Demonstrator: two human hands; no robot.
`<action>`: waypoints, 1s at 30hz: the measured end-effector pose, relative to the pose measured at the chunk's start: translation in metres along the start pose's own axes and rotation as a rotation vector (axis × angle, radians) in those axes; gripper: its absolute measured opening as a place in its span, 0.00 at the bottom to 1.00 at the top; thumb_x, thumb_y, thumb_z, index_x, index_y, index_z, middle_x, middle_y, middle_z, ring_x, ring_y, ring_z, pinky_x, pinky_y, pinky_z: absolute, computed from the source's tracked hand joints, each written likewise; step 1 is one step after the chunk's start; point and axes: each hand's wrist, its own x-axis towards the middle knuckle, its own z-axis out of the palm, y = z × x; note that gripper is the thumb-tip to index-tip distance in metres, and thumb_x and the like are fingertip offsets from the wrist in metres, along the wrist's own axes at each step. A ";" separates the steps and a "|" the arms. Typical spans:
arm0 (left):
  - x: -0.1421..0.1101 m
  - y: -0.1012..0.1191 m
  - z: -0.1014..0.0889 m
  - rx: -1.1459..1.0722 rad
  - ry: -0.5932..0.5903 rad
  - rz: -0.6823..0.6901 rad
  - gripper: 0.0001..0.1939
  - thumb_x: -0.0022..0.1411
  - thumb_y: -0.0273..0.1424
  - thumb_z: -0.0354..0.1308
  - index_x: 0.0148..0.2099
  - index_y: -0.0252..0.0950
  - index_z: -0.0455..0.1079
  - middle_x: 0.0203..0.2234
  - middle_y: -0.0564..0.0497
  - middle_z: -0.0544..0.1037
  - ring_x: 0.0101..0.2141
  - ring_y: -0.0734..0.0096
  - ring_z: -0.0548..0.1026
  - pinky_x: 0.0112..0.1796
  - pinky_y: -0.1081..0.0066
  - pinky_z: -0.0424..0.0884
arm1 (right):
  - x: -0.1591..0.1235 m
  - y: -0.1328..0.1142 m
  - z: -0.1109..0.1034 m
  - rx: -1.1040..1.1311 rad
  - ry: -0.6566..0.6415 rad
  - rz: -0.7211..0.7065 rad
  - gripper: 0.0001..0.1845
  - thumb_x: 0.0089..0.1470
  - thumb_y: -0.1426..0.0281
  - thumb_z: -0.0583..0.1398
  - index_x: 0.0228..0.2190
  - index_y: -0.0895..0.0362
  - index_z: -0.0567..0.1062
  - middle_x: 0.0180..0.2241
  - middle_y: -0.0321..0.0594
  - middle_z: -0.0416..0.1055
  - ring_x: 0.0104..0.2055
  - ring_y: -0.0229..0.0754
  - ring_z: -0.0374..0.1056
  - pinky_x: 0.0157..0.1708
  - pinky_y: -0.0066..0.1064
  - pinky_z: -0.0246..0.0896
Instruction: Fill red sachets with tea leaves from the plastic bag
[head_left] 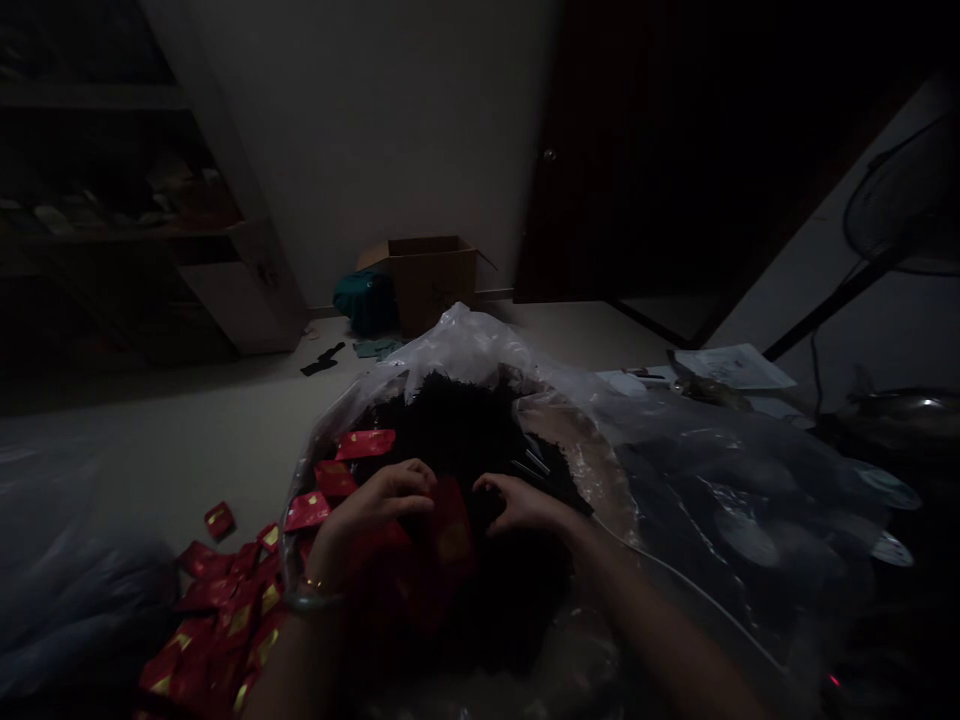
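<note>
A red packet [452,530] stands between my hands above a heap of loose black leaf-like material [465,420]. At its upper left edge, my left hand [394,493] has its fingers and thumb closed on the packet. To the right of the packet, my right hand [519,503] is curved with thumb and forefinger apart; nothing shows between them, though it is dark there. More red packets [365,443] lie on the heap's left side. The heap sits in a wide container lined with clear plastic [469,335]. A dark tool [555,485] with a pale cord lies beside my right hand.
Many red packets [225,600] are piled at lower left, with a single packet [220,520] on the floor. Clear plastic sheeting [720,480] spreads at right, near papers [739,367] and a fan [907,200]. A cardboard box [433,285] stands by the back wall.
</note>
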 end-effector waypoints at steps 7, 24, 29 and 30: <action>0.003 -0.003 0.000 0.168 0.085 0.110 0.14 0.58 0.40 0.60 0.28 0.34 0.71 0.38 0.48 0.70 0.36 0.70 0.69 0.37 0.71 0.68 | -0.004 -0.009 -0.018 0.058 0.230 -0.059 0.25 0.36 0.79 0.63 0.41 0.56 0.72 0.42 0.38 0.73 0.46 0.45 0.67 0.48 0.36 0.60; 0.025 -0.008 0.052 0.598 0.250 0.387 0.05 0.59 0.30 0.60 0.39 0.38 0.76 0.42 0.45 0.70 0.43 0.64 0.70 0.44 0.64 0.70 | -0.029 -0.055 -0.034 0.137 0.651 -0.217 0.16 0.42 0.73 0.60 0.37 0.53 0.75 0.40 0.39 0.73 0.45 0.45 0.68 0.43 0.36 0.63; 0.026 -0.008 0.054 0.583 0.240 0.379 0.07 0.60 0.30 0.60 0.41 0.39 0.75 0.43 0.45 0.70 0.44 0.63 0.70 0.44 0.63 0.70 | -0.031 -0.062 -0.029 0.075 0.670 -0.265 0.20 0.43 0.76 0.60 0.41 0.51 0.75 0.44 0.39 0.72 0.48 0.46 0.67 0.48 0.38 0.64; 0.025 -0.007 0.055 0.578 0.242 0.378 0.07 0.60 0.30 0.60 0.41 0.39 0.75 0.43 0.45 0.70 0.44 0.63 0.70 0.44 0.63 0.70 | -0.031 -0.063 -0.027 0.067 0.662 -0.276 0.23 0.43 0.77 0.59 0.43 0.50 0.75 0.46 0.39 0.71 0.50 0.46 0.66 0.49 0.39 0.63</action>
